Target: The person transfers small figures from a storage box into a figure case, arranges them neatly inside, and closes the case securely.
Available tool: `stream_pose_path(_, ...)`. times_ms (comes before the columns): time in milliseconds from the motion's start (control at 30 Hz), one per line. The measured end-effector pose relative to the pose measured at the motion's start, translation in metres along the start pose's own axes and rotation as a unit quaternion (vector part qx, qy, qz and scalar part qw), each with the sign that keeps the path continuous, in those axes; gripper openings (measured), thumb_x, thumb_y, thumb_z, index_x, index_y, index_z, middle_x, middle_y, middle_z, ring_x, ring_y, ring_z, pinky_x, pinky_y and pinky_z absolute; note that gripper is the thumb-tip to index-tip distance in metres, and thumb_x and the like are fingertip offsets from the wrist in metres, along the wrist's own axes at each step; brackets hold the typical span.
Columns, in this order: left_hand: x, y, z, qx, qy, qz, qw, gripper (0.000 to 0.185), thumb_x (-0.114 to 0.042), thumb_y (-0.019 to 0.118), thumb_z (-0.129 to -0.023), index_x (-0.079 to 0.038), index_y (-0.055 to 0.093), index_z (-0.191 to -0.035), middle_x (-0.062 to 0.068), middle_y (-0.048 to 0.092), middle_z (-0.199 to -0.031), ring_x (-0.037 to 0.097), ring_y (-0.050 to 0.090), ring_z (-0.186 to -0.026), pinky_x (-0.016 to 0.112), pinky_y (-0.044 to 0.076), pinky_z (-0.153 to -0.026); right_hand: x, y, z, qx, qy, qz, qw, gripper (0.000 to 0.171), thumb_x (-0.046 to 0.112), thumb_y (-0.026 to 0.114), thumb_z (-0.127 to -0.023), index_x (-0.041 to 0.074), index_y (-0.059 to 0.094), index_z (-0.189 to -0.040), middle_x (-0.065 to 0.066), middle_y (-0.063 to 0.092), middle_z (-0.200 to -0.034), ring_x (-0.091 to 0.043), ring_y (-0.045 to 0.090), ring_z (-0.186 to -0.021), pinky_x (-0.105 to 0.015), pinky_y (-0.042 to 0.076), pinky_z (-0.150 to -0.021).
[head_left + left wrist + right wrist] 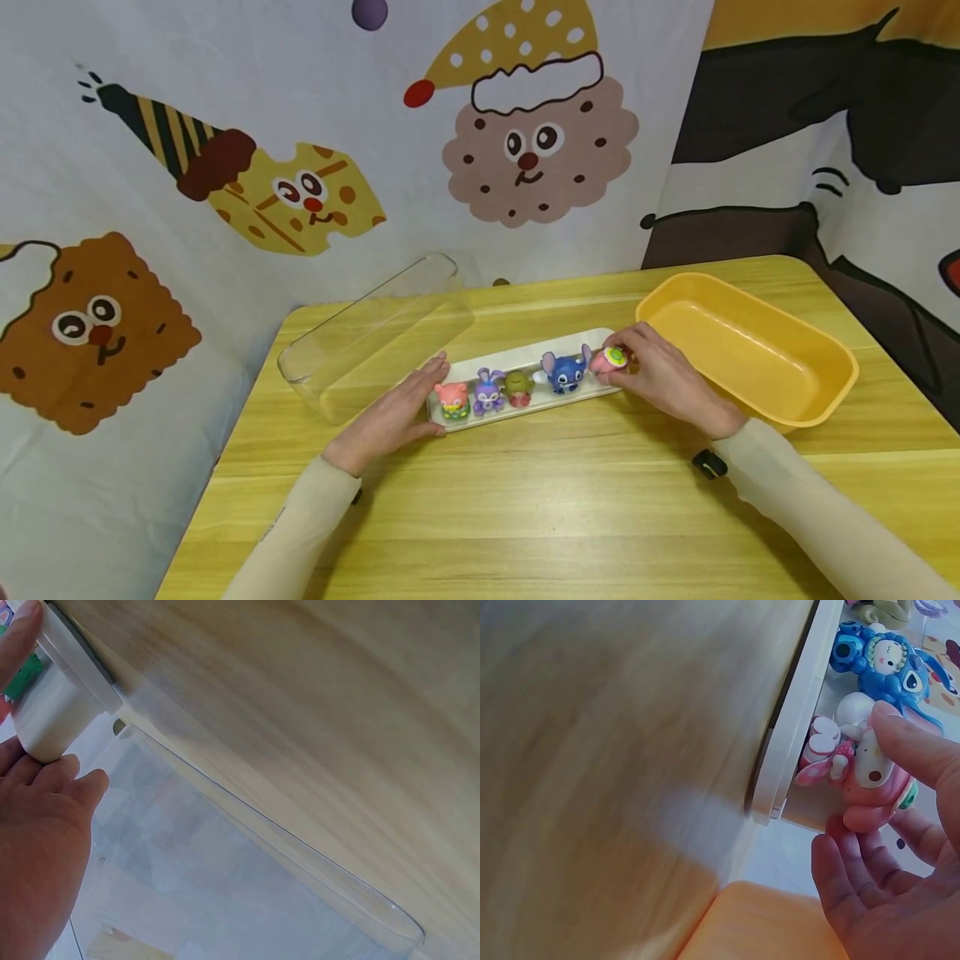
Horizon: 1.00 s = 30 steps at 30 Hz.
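Head view, centre frame | pink figure (609,359) pinched by right hand (660,383) at right end of white tray (525,410) | left hand (393,417) spread, steadying tray's left end | likely light, hard, smooth; grip round body

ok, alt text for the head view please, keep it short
A person's right hand pinches a pink figurine at the right end of a white tray holding four more small figurines, while the left hand rests flat against its left end. A clear plastic lid lies left, a yellow tub right, on a wooden table.
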<state>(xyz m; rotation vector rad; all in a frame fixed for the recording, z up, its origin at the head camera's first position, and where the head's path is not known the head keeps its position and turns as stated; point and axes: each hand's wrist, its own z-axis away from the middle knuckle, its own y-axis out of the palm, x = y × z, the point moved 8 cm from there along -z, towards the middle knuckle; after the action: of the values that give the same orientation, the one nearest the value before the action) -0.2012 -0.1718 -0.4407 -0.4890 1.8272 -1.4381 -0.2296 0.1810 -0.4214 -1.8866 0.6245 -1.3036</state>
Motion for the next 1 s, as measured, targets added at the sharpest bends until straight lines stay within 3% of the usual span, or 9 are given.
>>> stream_pose_path(267, 0.0, 0.0, -0.001, 0.0, 0.001, -0.001, 1.0, 0.095, -0.029, 0.082, -0.09, -0.001, 0.028, -0.163, 0.015, 0.021, -0.171, 0.029, 0.026, -0.155, 0.048, 0.028, -0.124, -0.002, 0.0, -0.001, 0.012, 0.004, -0.005, 1.0, 0.045, 0.019, 0.09, -0.084, 0.004, 0.068, -0.12, -0.012, 0.057, -0.117, -0.027, 0.052, -0.101, -0.045, 0.053, -0.088)
stream_pose_path(500, 0.0, 0.0, 0.0, -0.001, -0.002, -0.008, 1.0, 0.095, -0.031, 0.082, -0.09, -0.002, 0.029, -0.162, 0.014, 0.021, -0.171, 0.028, 0.026, -0.155, 0.047, 0.028, -0.123, 0.003, -0.004, 0.005, 0.004, -0.02, -0.01, 1.0, 0.058, 0.017, 0.091, -0.082, -0.001, 0.063, -0.13, -0.016, 0.058, -0.122, -0.029, 0.057, -0.105, -0.048, 0.057, -0.088)
stream_pose_path(733, -0.001, 0.0, 0.0, 0.006, -0.007, -0.01, 0.9999, 0.094, -0.029, 0.083, -0.09, 0.0, 0.03, -0.162, 0.014, 0.02, -0.171, 0.028, 0.024, -0.156, 0.048, 0.026, -0.124, 0.017, -0.02, 0.014, -0.007, -0.03, 0.003, 1.0, 0.066, 0.017, 0.089, -0.083, 0.0, 0.058, -0.138, -0.021, 0.054, -0.137, -0.038, 0.056, -0.118, -0.06, 0.054, -0.095)
stream_pose_path(1000, -0.002, 0.0, -0.001, 0.013, -0.01, -0.012, 0.9998, 0.094, -0.029, 0.082, -0.091, 0.001, 0.027, -0.162, 0.015, 0.016, -0.171, 0.031, 0.019, -0.157, 0.057, 0.023, -0.124, 0.025, -0.039, 0.023, -0.033, -0.035, -0.015, 0.999, 0.058, 0.015, 0.088, -0.085, 0.002, 0.062, -0.135, -0.02, 0.055, -0.141, -0.042, 0.052, -0.128, -0.068, 0.044, -0.105)
